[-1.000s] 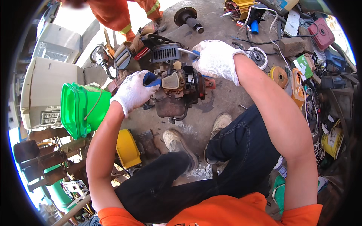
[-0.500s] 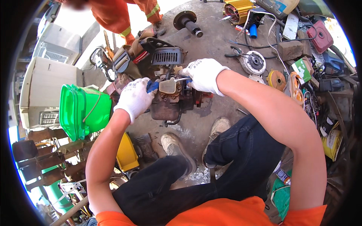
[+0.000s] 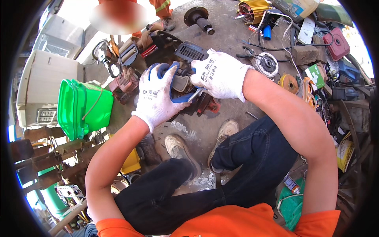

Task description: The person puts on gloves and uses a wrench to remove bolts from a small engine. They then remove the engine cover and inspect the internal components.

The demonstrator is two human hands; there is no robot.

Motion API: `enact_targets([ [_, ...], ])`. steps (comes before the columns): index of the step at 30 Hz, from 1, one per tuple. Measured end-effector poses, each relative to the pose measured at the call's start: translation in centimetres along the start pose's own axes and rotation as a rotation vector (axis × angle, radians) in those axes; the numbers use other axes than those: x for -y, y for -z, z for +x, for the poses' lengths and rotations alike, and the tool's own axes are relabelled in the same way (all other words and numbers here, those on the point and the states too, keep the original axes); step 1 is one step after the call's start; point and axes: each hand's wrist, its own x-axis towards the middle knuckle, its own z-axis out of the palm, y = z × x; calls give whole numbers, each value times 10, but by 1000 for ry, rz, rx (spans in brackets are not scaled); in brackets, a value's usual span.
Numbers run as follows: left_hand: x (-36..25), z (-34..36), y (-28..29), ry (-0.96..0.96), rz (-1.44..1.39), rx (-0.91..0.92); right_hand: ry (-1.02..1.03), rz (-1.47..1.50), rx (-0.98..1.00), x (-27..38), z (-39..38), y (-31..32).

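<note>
A small greasy engine (image 3: pixel 181 83) is on the ground in front of my feet, with a slotted dark cover (image 3: pixel 191 51) at its far end. My left hand (image 3: pixel 160 94), in a white glove with blue palm, grips the engine's left side, its fingers and thumb spread around it. In the same kind of glove, my right hand (image 3: pixel 221 76) is closed over the engine's right side. A short metal rod-shaped tool (image 3: pixel 195 95) sticks out below its fingers, close to my left thumb. My hands hide much of the engine and the tool's far end.
At left stand a green bucket (image 3: pixel 85 108) and a pale plastic casing (image 3: pixel 51 81). A flanged shaft (image 3: pixel 199 20) lies beyond the engine. Pliers (image 3: pixel 247 52), a round metal part (image 3: pixel 267 64) and cluttered parts lie at right. Another person's orange trouser leg (image 3: pixel 161 8) shows at the far side.
The engine has turned and tilted, its slotted cover shifting right. My left hand has moved right and spread over the engine. My right hand has turned, and the metal tool now points down-left.
</note>
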Motion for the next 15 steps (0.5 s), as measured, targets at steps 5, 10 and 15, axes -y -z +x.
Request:
enact_targets([
  [5,5,5,-12,-111,-53,-27,-1,-36,-76,3,8,-6],
  [10,11,7,-12,-89,-119,-3,-179,62,53,3,12,-6],
  [15,11,10,-2,-22,-287,68,-406,175,-6,-2,12,-12],
])
